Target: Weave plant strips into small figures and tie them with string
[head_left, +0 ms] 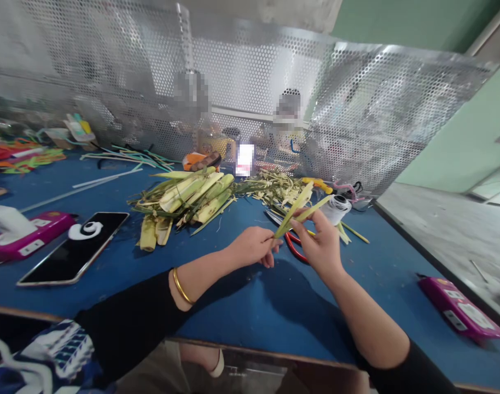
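Pale green husk strips (pixel 294 210), folded or split into a V, stand between my two hands. My left hand (pixel 258 246) pinches their lower end. With thumb and fingertips, my right hand (pixel 321 243) holds the strips a little higher, on the right side. Red-handled scissors (pixel 290 246) lie on the table just behind and below the strips, partly hidden by my right hand. A heap of broad green and yellowish husks (pixel 201 194) is to the left beyond my left hand. Shredded husk scraps (pixel 280 186) are piled behind the scissors.
A spool of white thread (pixel 339 208) stands right of my right hand. A dark phone (pixel 75 249) and a purple power strip (pixel 32 235) lie left; another purple power strip (pixel 463 309) lies right. Behind the blue table (pixel 250 306) rises a perforated metal screen (pixel 242 65), with people beyond.
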`<state>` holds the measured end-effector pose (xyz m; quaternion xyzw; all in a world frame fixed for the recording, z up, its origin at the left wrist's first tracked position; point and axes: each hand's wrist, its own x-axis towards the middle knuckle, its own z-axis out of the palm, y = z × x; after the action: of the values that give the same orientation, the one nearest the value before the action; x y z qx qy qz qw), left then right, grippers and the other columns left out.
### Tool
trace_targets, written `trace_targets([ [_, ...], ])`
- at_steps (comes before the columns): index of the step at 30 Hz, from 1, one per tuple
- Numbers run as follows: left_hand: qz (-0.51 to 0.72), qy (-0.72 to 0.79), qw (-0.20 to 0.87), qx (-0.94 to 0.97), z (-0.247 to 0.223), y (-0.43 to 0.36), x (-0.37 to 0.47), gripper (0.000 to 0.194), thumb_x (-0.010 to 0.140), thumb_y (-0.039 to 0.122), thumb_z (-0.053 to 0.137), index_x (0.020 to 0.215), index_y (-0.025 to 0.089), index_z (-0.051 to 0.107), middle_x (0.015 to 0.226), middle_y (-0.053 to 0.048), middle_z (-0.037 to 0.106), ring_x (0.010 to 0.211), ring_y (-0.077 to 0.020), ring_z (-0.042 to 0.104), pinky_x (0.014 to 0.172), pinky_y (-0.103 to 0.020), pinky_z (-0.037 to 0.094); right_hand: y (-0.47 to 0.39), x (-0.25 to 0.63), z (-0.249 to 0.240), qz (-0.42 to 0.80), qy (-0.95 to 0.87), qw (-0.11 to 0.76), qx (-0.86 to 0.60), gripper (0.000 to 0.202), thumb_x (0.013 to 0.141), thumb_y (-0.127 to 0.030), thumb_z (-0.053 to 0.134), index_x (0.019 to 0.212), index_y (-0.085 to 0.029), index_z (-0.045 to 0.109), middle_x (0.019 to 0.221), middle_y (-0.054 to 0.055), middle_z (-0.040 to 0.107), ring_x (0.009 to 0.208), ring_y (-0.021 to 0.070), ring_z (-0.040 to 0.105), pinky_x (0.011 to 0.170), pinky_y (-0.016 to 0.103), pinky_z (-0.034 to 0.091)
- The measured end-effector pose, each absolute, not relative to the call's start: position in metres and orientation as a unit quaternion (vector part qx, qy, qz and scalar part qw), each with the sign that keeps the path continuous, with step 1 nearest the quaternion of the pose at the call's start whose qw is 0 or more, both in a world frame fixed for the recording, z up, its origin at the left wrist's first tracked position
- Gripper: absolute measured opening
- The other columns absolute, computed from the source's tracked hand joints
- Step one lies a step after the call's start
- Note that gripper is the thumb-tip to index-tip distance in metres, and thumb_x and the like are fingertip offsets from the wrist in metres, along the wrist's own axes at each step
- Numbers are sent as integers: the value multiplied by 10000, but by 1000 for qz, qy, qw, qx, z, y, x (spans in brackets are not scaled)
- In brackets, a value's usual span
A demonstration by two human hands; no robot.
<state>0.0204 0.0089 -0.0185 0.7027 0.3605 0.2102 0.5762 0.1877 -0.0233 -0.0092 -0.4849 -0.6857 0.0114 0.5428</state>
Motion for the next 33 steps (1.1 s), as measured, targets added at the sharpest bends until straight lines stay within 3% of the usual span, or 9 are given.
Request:
trace_targets([
  [6,188,330,485,788,-17,6,18,309,896,370,439,667,182,529,485,10,599,473,-126,580,551,-212,441,-26,193,3,-216,-761,441,-424,112,886,-209,502,965,-225,580,1021,73,693,1195,286,543,1004,501,396],
  [9,184,333,458,804,-15,7,17,332,897,388,436,650,185,524,496,10,600,477,-124,584,547,-208,430,-26,195,1,-256,-778,397,-415,75,891,-199,480,912,-226,546,821,28,697,914,230,663,991,459,397],
  [11,200,352,448,797,-15,8,17,329,881,406,467,656,178,542,556,-7,636,501,-129,603,548,-213,434,-25,195,-3,-257,-768,385,-443,63,890,-221,466,848,-223,513,658,0,647,669,193,641,860,396,455],
  [14,241,374,478,757,-17,8,19,279,847,399,536,731,157,614,743,-51,702,579,-136,650,564,-221,454,-25,192,-9,-208,-712,391,-545,98,879,-287,458,804,-225,475,583,-1,604,531,184,574,562,296,401],
  [16,255,370,543,710,-18,7,21,278,824,420,582,800,151,647,827,-72,715,623,-145,671,575,-230,468,-25,190,-11,-146,-674,395,-607,90,864,-302,465,813,-227,469,596,-4,617,500,175,559,487,266,317],
  [20,241,354,666,611,-16,2,23,317,798,456,637,847,144,657,816,-85,728,657,-163,688,608,-259,491,-24,188,-10,-72,-640,396,-654,134,872,-356,476,828,-230,489,576,-26,611,467,163,526,482,259,291],
  [24,239,370,708,552,-14,0,23,338,788,471,659,826,136,660,770,-86,734,648,-164,690,608,-256,492,-26,189,-5,-160,-655,436,-596,225,888,-400,493,985,-205,549,757,41,668,690,214,604,622,315,401],
  [27,253,385,705,539,-15,1,23,341,792,472,658,812,131,655,739,-77,729,613,-150,679,590,-243,484,-29,188,-2,-189,-698,447,-527,204,906,-371,489,938,-202,599,786,52,649,771,213,604,741,350,421],
  [33,243,394,665,586,-22,-2,30,309,800,437,644,755,132,645,641,-56,698,544,-142,648,562,-248,460,-27,178,-12,88,-652,479,-580,317,805,-438,625,998,-203,539,648,-34,584,548,147,549,538,281,409],
])
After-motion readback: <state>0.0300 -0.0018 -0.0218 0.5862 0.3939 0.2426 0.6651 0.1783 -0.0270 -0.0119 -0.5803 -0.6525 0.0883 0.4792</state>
